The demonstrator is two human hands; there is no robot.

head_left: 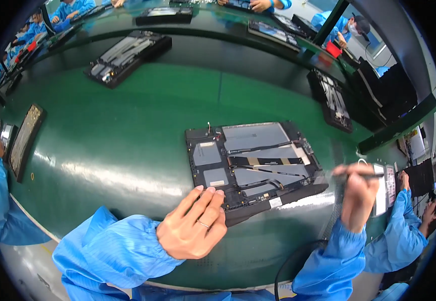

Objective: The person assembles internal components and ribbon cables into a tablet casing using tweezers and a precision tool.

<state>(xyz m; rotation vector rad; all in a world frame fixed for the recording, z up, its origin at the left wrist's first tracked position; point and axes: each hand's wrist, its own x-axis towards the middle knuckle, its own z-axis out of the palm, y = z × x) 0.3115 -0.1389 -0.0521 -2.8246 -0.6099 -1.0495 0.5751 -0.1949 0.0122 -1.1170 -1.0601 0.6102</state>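
An opened tablet-like device (pixel 255 135) lies at a slant on the green bench in front of me. Its grey battery cells, dark ribbon cables and small boards are exposed, and a black tray-like base shows along its near edge. My left hand (pixel 194 220), with a ring on one finger, rests its fingertips on the device's near left corner. The fingers lie stretched out and grip nothing. To the right of the device, my right hand (pixel 361 193) is raised and blurred, closed around a slim dark pen-like tool (pixel 346 172). The tool's exact kind is smeared by motion.
More opened devices lie on the dark strip beyond: one far left (pixel 127 55), one at right (pixel 332 98). A dark cable (pixel 288 263) loops near my right forearm. People in blue sleeves work on both sides and across. A green post (pixel 398 125) stands right.
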